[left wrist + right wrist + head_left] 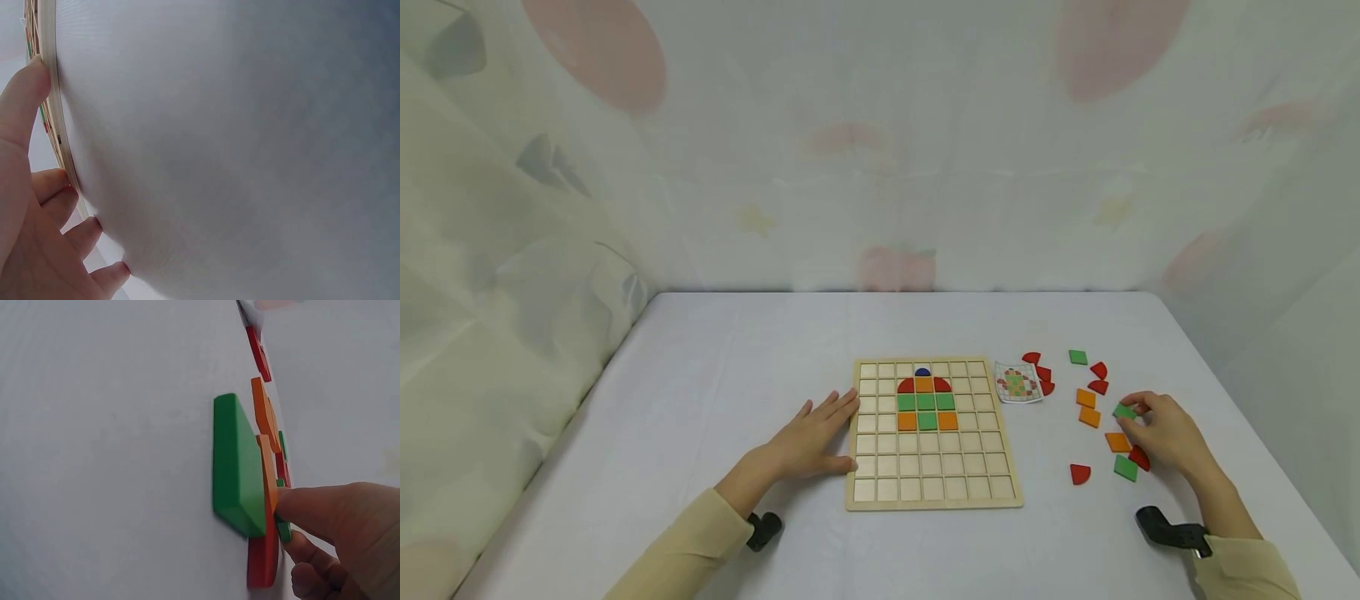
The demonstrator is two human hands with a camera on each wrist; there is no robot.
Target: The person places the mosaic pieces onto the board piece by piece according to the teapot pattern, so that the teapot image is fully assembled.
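Observation:
A square wooden grid board (934,505) lies on the table with coloured tiles forming a shape in its upper middle: a blue half-round on top, red quarter-rounds, and orange and green squares below. My left hand (808,442) rests spread at the board's left edge, thumb and fingertips touching the frame in the left wrist view. Off to the right, my right hand (1167,432) pinches a green square tile (1124,412) between thumb and fingers. Close by lie an orange tile (1117,442), a red quarter-round (1139,457) and another green square (226,456).
A small printed pattern card (1018,383) sits just right of the board, with red quarter-rounds (1043,373) beside it. Between card and right hand are scattered orange squares (1086,398), more red pieces and a green square (1078,357). One red quarter-round (1080,474) lies nearer the front.

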